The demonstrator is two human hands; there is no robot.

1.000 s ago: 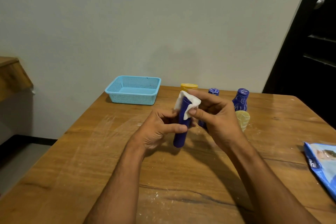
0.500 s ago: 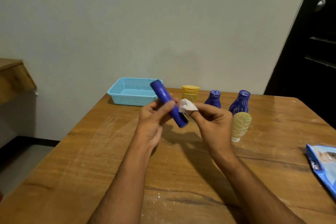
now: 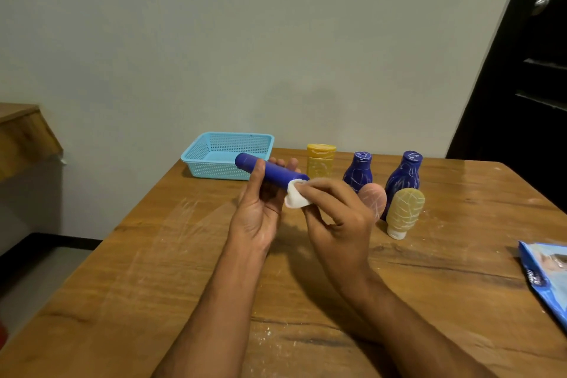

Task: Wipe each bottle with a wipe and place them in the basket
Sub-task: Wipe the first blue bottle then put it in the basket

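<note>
Left hand (image 3: 260,209) gripping blue tube bottle (image 3: 270,173), right hand (image 3: 336,213) pinching white wipe (image 3: 295,198) against it, five bottles (image 3: 405,213) standing right, basket (image 3: 225,155) sitting far left, bare tabletop (image 3: 153,270) lying near.

1. The light blue perforated plastic basket (image 3: 227,155) sits on the brown wooden tabletop (image 3: 153,270) at its far edge.
2. Right of the basket, along that edge, stand the yellow square flip-cap bottle (image 3: 320,161), then the nearer dark blue bulbous bottle (image 3: 358,171), then the second dark blue bulbous bottle (image 3: 404,178).
3. Nearer than those, further right of the basket, stand the pink oval tube (image 3: 373,201) and the cream oval tube (image 3: 404,213), side by side.
4. The dark blue cylindrical bottle (image 3: 273,172) lies tilted above the tabletop, one end in front of the basket.
5. The blue plastic wipes packet (image 3: 546,279) lies far right of the basket, at the near right edge.
</note>
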